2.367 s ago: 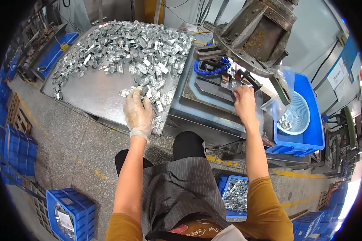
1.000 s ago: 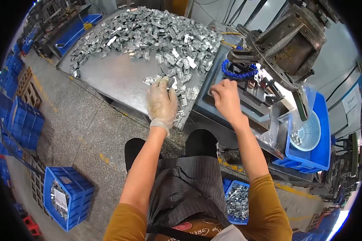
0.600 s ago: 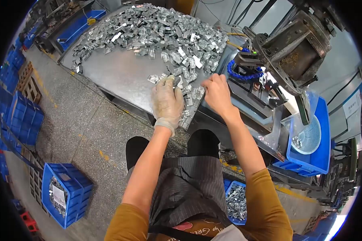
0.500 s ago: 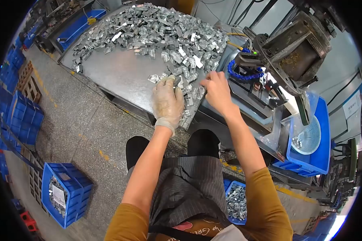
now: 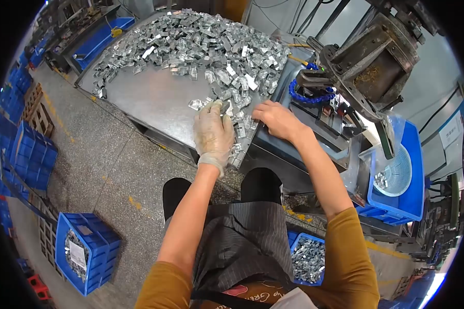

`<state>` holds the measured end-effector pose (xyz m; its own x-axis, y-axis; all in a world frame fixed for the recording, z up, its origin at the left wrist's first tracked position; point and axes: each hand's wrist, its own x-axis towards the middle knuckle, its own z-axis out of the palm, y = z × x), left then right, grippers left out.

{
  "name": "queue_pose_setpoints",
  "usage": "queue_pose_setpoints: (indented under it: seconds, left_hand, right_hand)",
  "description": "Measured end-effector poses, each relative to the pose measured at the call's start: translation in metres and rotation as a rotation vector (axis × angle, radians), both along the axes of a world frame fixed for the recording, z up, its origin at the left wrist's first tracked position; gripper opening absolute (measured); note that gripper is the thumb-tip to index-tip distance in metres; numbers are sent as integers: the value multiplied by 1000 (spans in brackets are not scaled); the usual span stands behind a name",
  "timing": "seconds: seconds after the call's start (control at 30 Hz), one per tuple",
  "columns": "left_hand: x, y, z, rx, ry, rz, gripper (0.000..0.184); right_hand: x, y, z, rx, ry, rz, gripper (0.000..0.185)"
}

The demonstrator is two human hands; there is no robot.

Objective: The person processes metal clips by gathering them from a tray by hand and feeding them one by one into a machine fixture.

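My left hand point(image 5: 212, 135), in a pale glove, lies over the near edge of the metal table point(image 5: 139, 95). Its fingers stretch forward, thumb apart, with the fingertips at a few small shiny metal pieces point(image 5: 196, 104). Bare, my right hand point(image 5: 279, 121) hovers at the table's right edge beside the press machine point(image 5: 378, 62). Its fingers are curled together, and whatever is in them is hidden. A large heap of metal pieces point(image 5: 201, 44) covers the far part of the table, trailing down between my hands.
On the right, a blue bin point(image 5: 416, 177) holds a light-blue basket point(image 5: 398, 177) with some pieces inside. A blue coolant hose point(image 5: 309, 98) curves by the press. Crates of metal pieces stand on the floor at lower left point(image 5: 100, 257) and by my legs point(image 5: 309, 257).
My right hand has shifted slightly left and turned, its fingers now pointing toward the table's edge. The left hand has barely moved. The view has shifted slightly.
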<state>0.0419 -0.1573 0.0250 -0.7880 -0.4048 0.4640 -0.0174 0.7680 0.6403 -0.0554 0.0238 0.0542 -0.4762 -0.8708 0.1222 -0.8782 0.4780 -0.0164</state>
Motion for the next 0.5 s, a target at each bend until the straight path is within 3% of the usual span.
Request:
queue_pose_setpoints:
  seconds: [0.07,0.3,0.5]
  left_hand:
    - [-3,0,-5,-4,18,7,34]
    - [-1,1,-4,-3,31,11,35]
    - [-1,1,-9,13,71,-8,34]
  right_hand:
    - [-6,2,-1,13,-57,10,30]
    - [-8,7,15,-107,150,144,20]
    - [25,37,25,-357,286,-133,19]
